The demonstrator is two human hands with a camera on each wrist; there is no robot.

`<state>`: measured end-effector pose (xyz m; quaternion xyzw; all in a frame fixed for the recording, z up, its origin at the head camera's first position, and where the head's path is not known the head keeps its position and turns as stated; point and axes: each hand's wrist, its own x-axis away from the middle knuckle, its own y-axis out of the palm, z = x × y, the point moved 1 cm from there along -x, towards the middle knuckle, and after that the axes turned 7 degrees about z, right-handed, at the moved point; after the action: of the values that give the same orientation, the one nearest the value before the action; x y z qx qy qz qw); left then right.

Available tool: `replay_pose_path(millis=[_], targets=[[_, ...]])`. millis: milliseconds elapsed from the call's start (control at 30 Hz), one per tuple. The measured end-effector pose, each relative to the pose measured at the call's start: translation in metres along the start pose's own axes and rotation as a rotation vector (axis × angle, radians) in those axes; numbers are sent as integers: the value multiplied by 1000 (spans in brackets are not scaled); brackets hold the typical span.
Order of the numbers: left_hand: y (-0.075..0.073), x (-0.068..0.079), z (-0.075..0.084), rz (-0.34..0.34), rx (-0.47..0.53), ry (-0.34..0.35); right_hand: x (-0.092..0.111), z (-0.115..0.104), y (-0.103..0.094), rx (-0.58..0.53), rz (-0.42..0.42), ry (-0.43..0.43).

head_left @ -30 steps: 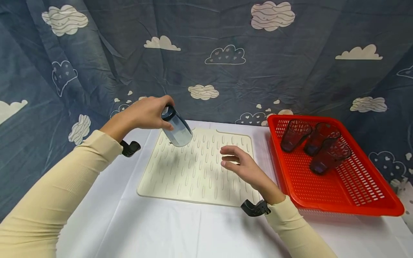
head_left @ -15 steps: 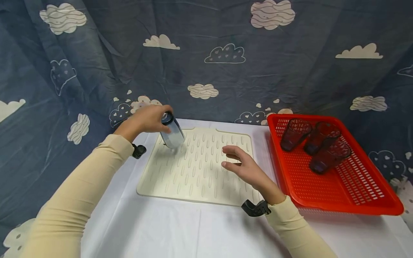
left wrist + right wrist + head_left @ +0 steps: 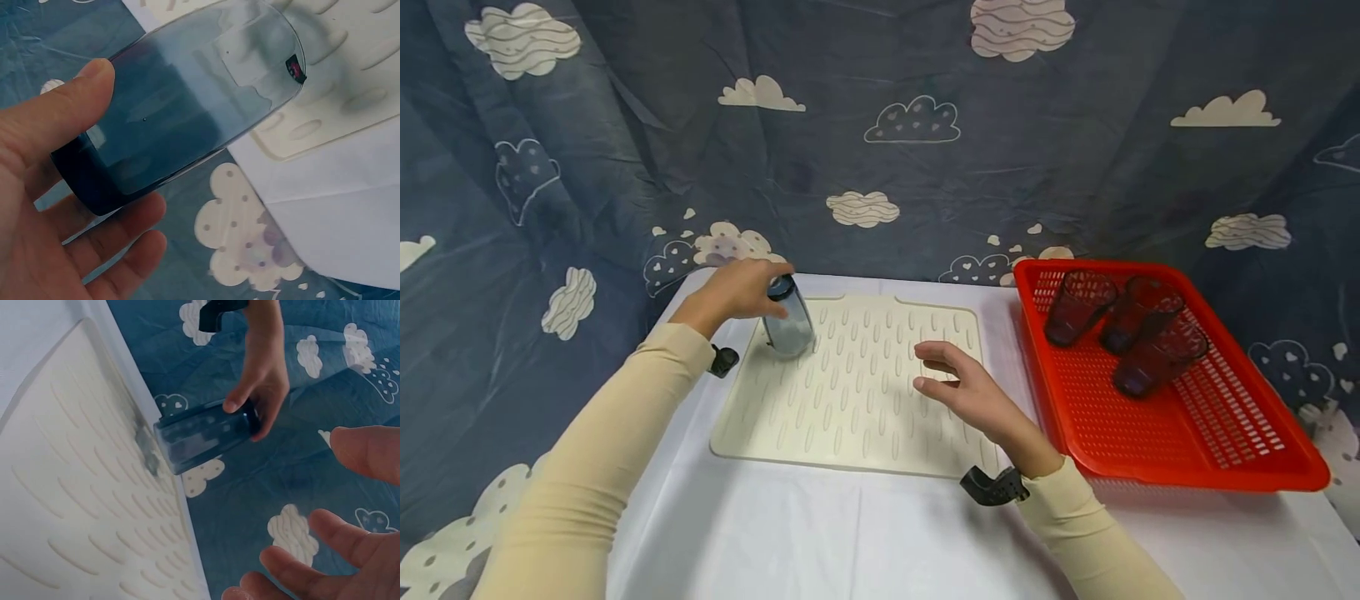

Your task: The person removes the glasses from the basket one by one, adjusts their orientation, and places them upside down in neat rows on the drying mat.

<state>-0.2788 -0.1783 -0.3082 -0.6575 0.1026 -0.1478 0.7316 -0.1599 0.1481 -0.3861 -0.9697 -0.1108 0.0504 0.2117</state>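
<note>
A bluish drinking glass (image 3: 790,321) is upside down and slightly tilted over the back left corner of a cream ribbed drying mat (image 3: 850,408). My left hand (image 3: 737,292) grips it round its thick dark base, the thumb (image 3: 94,87) on one side in the left wrist view. The rim points down at the mat; I cannot tell whether it touches. A small dark tag (image 3: 295,69) shows by the rim. My right hand (image 3: 958,387) hovers over the mat's right part, fingers loosely bent, holding nothing. Its fingertips (image 3: 275,556) show in the right wrist view.
A red plastic basket (image 3: 1180,475) stands on the right, with three dark-looking glasses (image 3: 1078,307) leaning inside it. White cloth (image 3: 790,533) covers the table. A dark blue curtain (image 3: 850,100) with cloud prints hangs behind and at the left.
My left hand has carried the glass leftward and down towards the mat's back left corner, and the glass now stands more upright. My right hand has stayed almost still.
</note>
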Motion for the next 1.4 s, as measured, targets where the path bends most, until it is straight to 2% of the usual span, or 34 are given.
replay_pose_path(millis=[167,400,767,1133,1400], targets=[[8,-1,-4,2,-7,-10,0,1,-1,29,21,19],[18,-3,2,-11,-33,15,0,4,0,40,27,46],[26,-6,4,-35,-31,-4,2,7,0,38,19,17],[38,0,3,30,35,-22,0,6,1,18,-30,-9],[41,0,-1,37,35,-31,-1,5,3,16,-40,-3]])
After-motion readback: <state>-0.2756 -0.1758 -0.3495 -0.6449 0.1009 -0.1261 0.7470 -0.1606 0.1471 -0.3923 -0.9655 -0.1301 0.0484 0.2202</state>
